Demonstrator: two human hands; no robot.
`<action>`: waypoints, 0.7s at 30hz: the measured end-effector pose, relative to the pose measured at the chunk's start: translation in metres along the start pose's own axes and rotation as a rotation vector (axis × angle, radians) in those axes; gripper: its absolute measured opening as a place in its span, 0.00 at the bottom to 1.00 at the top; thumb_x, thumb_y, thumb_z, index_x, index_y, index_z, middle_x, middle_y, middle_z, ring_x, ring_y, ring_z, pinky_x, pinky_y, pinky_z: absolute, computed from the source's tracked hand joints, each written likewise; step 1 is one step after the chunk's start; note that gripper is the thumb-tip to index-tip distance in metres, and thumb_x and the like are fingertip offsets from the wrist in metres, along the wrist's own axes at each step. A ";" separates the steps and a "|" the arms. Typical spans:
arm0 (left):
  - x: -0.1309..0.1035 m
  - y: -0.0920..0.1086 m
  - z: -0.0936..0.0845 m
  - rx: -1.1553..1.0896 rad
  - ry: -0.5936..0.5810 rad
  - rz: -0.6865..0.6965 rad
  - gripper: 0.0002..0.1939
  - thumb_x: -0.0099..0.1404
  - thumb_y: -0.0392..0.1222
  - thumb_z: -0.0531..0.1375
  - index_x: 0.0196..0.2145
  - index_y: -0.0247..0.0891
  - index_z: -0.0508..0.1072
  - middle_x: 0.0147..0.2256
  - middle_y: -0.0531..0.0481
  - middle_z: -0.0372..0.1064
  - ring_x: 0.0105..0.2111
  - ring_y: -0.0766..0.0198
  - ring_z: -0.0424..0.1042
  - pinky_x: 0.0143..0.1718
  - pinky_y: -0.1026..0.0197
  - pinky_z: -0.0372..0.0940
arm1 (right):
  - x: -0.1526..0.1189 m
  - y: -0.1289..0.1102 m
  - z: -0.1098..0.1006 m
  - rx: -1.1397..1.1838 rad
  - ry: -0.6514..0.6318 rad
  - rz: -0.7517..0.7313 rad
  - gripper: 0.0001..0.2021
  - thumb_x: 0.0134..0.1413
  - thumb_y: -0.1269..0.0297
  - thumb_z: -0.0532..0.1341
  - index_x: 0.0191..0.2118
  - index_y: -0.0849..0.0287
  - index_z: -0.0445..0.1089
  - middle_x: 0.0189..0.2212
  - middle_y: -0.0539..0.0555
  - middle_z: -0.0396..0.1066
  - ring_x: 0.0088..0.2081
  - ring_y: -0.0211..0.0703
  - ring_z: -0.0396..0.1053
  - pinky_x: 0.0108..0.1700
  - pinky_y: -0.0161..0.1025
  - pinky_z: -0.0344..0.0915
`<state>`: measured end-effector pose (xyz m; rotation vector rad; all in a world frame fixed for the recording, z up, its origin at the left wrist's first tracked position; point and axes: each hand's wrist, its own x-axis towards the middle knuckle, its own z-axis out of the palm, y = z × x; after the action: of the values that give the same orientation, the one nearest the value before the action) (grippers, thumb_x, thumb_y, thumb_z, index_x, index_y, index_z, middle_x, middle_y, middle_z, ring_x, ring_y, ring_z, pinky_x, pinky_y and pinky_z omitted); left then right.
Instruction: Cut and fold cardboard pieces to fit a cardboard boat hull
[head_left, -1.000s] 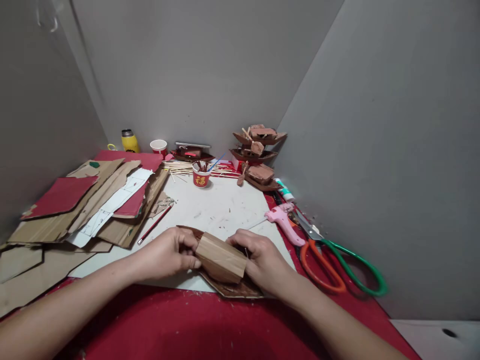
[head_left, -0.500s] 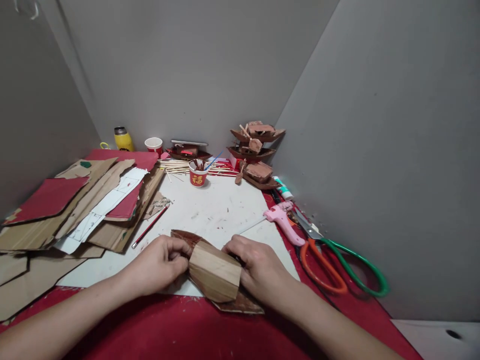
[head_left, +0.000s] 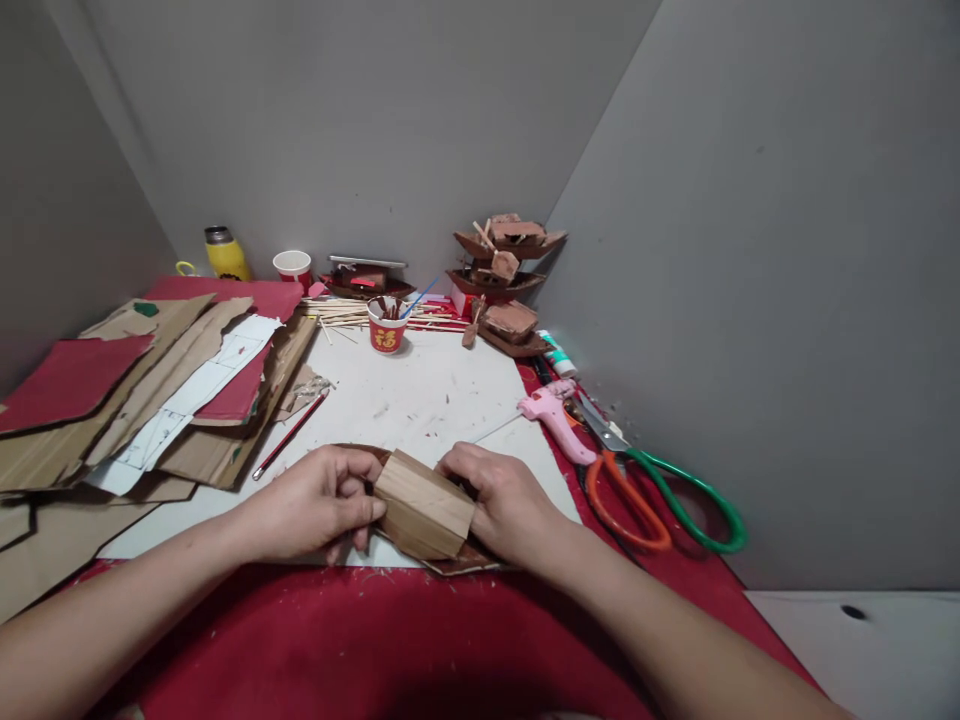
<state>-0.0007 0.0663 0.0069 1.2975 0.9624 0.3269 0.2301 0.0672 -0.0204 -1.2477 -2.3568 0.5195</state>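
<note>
Between my two hands is a brown model boat point(head_left: 444, 566), its pointed hull partly covered by my fingers. A bent piece of plain tan cardboard point(head_left: 424, 498) sits over its middle like a canopy. My left hand point(head_left: 326, 502) is closed at the boat's left end, the thumb against the canopy's left edge. Curled round the canopy's right end and the hull is my right hand point(head_left: 510, 500); its fingertips are hidden behind the cardboard. The boat rests over the near edge of a white sheet point(head_left: 420, 390) on the red table covering point(head_left: 375, 640).
Cardboard pieces point(head_left: 172, 400) pile up at left, beside a pencil point(head_left: 291, 435). A pink glue gun point(head_left: 559, 415) and large scissors point(head_left: 630, 490) lie at right. Behind stand a paper cup with a brush point(head_left: 387, 335), sticks point(head_left: 337, 312), finished boats point(head_left: 510, 280) and a yellow bottle point(head_left: 226, 258).
The view has shifted, so the scene sits higher and further left. The boat looks flatter, its right tip now mostly behind my right hand. My left thumb has moved onto the canopy's edge.
</note>
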 end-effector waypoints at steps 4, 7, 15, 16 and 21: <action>0.002 0.001 0.001 0.058 0.018 0.021 0.10 0.64 0.47 0.56 0.33 0.37 0.64 0.18 0.57 0.67 0.11 0.73 0.58 0.12 0.71 0.52 | 0.002 0.003 0.000 0.000 0.013 -0.008 0.10 0.42 0.79 0.55 0.29 0.59 0.67 0.26 0.50 0.67 0.27 0.39 0.64 0.30 0.33 0.56; 0.003 0.001 0.004 0.194 0.059 0.063 0.07 0.66 0.44 0.53 0.36 0.37 0.65 0.21 0.56 0.67 0.13 0.73 0.56 0.14 0.71 0.52 | 0.003 0.004 -0.002 0.002 0.000 0.004 0.09 0.43 0.79 0.56 0.29 0.59 0.67 0.26 0.51 0.67 0.28 0.40 0.64 0.30 0.33 0.57; -0.002 -0.003 0.001 0.615 0.175 0.254 0.05 0.62 0.37 0.54 0.29 0.37 0.66 0.25 0.55 0.62 0.26 0.67 0.61 0.28 0.67 0.57 | 0.004 0.000 -0.003 -0.081 -0.067 -0.007 0.10 0.44 0.80 0.55 0.31 0.59 0.67 0.29 0.52 0.68 0.32 0.42 0.65 0.33 0.34 0.57; -0.002 -0.004 0.000 0.603 0.171 0.246 0.05 0.62 0.37 0.54 0.28 0.37 0.66 0.24 0.56 0.61 0.25 0.67 0.60 0.28 0.67 0.56 | 0.005 -0.001 -0.003 -0.097 -0.078 -0.010 0.10 0.43 0.80 0.55 0.31 0.58 0.67 0.29 0.52 0.67 0.32 0.42 0.64 0.33 0.34 0.57; -0.001 -0.016 -0.001 0.323 0.133 0.125 0.08 0.64 0.43 0.55 0.31 0.37 0.67 0.19 0.58 0.59 0.19 0.70 0.58 0.21 0.68 0.54 | 0.013 -0.003 -0.006 -0.181 -0.140 -0.047 0.12 0.42 0.81 0.54 0.31 0.58 0.66 0.28 0.52 0.66 0.30 0.42 0.62 0.31 0.35 0.54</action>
<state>-0.0067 0.0611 -0.0069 1.6514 1.0791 0.3679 0.2248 0.0774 -0.0112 -1.2673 -2.5934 0.3972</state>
